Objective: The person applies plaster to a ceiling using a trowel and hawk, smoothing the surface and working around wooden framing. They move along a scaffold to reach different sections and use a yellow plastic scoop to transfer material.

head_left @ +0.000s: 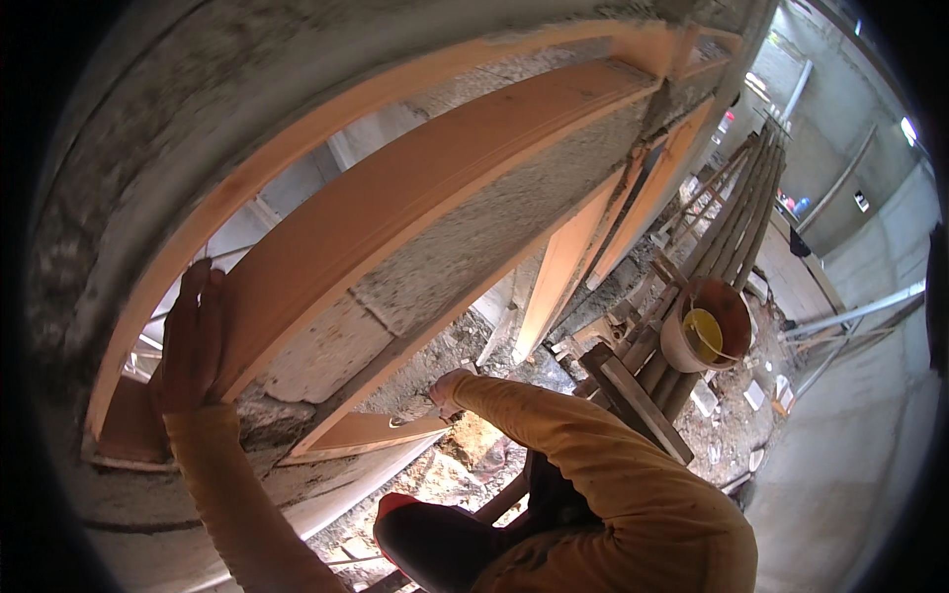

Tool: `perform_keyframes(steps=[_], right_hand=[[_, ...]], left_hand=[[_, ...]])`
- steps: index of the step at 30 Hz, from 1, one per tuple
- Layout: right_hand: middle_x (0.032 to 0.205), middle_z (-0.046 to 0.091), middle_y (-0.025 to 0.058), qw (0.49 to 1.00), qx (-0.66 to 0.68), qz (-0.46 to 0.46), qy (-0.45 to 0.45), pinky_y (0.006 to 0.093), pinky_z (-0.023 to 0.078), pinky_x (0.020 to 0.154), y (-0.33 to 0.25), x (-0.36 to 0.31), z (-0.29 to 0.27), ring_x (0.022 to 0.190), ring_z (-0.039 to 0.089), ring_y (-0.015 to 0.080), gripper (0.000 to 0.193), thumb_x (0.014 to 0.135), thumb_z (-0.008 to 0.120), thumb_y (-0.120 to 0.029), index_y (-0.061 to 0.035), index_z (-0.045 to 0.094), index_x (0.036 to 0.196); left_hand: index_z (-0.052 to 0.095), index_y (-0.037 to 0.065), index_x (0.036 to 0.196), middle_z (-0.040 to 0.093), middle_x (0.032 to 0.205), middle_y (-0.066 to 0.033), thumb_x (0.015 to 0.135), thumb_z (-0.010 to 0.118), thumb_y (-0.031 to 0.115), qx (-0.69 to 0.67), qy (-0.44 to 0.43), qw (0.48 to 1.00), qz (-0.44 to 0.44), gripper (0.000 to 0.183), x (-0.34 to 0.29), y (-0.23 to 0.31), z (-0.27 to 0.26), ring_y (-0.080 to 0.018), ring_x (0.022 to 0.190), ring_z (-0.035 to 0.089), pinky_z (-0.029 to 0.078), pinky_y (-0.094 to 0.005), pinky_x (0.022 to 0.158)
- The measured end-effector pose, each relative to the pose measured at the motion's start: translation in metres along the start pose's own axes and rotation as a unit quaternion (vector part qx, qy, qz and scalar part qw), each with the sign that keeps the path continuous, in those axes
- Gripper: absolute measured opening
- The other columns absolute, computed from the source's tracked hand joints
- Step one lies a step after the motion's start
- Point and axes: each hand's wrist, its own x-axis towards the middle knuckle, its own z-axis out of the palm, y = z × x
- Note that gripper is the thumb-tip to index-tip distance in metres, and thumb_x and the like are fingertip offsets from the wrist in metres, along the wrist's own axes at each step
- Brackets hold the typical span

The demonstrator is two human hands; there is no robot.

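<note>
Head view — left hand (193,341) flat on wooden frame (395,212), no closed grip.

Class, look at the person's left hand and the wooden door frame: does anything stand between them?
Nothing visible does. The left hand lies flat against the wooden door frame, fingers spread on its edge.

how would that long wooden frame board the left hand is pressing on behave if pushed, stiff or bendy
Probably stiff: the wooden frame board looks thick and broad against the left hand flat on its edge. Likely heavy, as it runs the length of the opening. It seems set against the block wall, so a push would hardly shift it. The right hand touches a lower board.
</note>
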Motion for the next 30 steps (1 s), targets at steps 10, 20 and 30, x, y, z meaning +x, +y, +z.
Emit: perform_keyframes(steps=[10, 20, 30], right_hand=[[0.109, 0.065, 0.0041, 1.0, 0.014, 0.023, -0.012, 0.042, 0.053, 0.075, 0.051, 0.005, 0.016, 0.1, 0.062, 0.0249, 0.04, 0.075, 0.067, -0.03, -0.0109, 0.064, 0.11], [0.112, 0.065, 0.0064, 0.986, 0.142, 0.085, 0.002, 0.0408, 0.052, 0.079, 0.073, 0.007, 0.019, 0.102, 0.062, 0.026, 0.043, 0.071, 0.069, -0.025, -0.0134, 0.064, 0.112], [0.11, 0.065, 0.007, 0.988, 0.141, 0.053, 0.028, 0.0423, 0.051, 0.079, 0.078, 0.01, 0.022, 0.1, 0.062, 0.027, 0.041, 0.07, 0.067, -0.027, -0.0132, 0.065, 0.109]], left_hand=[[0.053, 0.001, 0.115, 0.055, 0.103, -0.0066, 0.098, 0.039, 0.043, -0.139, -0.089, 0.983, -0.075, 0.047, 0.001, -0.008, 0.008, -0.0132, 0.095, 0.048, 0.038, -0.0273, 0.088], [0.052, 0.0, 0.118, 0.055, 0.109, -0.0088, 0.098, 0.033, 0.041, -0.129, -0.087, 0.986, -0.054, 0.049, 0.0, -0.006, 0.009, -0.018, 0.101, 0.05, 0.037, -0.0305, 0.091], [0.054, -0.001, 0.112, 0.056, 0.101, -0.011, 0.097, 0.033, 0.043, -0.094, -0.063, 0.994, -0.007, 0.05, -0.005, 0.001, 0.016, -0.019, 0.095, 0.051, 0.04, -0.0309, 0.087]])
